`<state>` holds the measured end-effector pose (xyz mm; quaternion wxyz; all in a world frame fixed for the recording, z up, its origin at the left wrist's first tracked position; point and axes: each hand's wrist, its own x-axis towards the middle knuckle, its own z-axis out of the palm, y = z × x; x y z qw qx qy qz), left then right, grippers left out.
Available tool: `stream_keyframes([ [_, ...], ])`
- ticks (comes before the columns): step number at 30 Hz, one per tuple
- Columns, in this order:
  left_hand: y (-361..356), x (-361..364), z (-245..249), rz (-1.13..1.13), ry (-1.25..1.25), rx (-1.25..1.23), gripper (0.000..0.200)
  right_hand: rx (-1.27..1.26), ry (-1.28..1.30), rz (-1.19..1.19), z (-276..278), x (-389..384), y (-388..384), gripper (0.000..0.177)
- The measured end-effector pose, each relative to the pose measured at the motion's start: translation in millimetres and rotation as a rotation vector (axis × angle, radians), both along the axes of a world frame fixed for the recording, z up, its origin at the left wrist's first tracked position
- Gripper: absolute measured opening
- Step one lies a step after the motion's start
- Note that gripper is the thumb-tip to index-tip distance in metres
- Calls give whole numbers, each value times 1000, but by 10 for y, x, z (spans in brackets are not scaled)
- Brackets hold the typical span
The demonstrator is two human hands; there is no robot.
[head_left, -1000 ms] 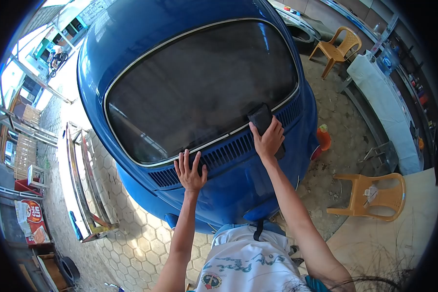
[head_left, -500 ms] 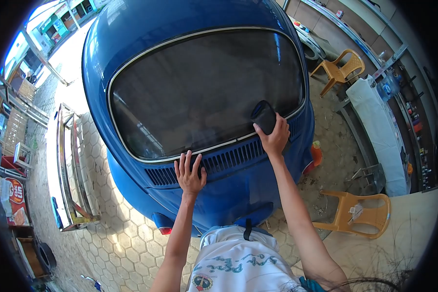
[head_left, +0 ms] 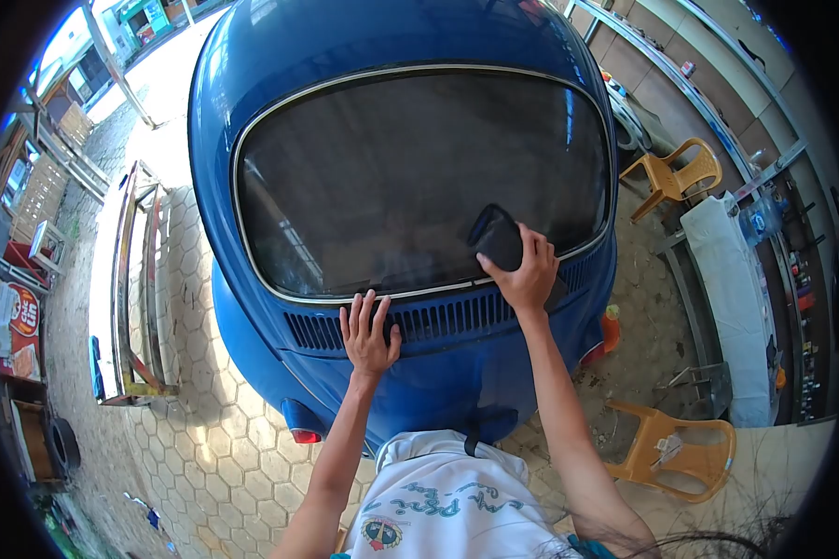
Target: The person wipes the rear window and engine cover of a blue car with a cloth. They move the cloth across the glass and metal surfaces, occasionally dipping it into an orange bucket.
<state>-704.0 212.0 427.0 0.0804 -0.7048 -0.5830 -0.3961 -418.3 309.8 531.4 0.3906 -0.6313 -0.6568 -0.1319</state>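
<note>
A blue car (head_left: 419, 382) stands in front of me, its dark rear window (head_left: 391, 168) framed by a bright trim. My right hand (head_left: 531, 275) is closed round a black pad (head_left: 497, 238), held at the lower right part of the glass. Below the window's lower edge, my left hand (head_left: 370, 337) rests with its fingers spread on the slotted vent panel (head_left: 457, 317). The pad hides the glass under it.
Two tan plastic chairs (head_left: 676, 177) stand on the right, beside a long covered table (head_left: 727, 298). A metal-framed bench (head_left: 126, 289) is on the left. An orange object (head_left: 610, 328) sits by the car's right rear.
My right hand and the black pad have shifted slightly left relative to the window. The whole view has turned a little. My left hand stays on the vent panel.
</note>
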Motion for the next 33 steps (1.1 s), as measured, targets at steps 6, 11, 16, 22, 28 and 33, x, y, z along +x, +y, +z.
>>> stream_keyframes([
  [6, 54, 68, 135, 97, 9, -101, 59, 34, -279, 194, 90, -375, -91, 82],
  [11, 704, -80, 701, 160, -62, -103, 60, 78, -240, 259, 464, -253, 583, 83],
  [16, 1461, -288, 1226, 258, 14, -37, 63, 97, -17, -218, 922, -411, 1383, 82],
  [22, 1478, -282, 1232, 266, -67, -60, 64, 168, -382, 511, 751, -902, 846, 82],
  [28, 1492, -273, 1193, 423, -235, -81, 68, 169, -236, 82, 1356, -1203, 1740, 85],
  [33, 1466, -421, 1053, 513, -505, -88, 68, 141, -327, 228, 1235, -1436, 1378, 89],
])
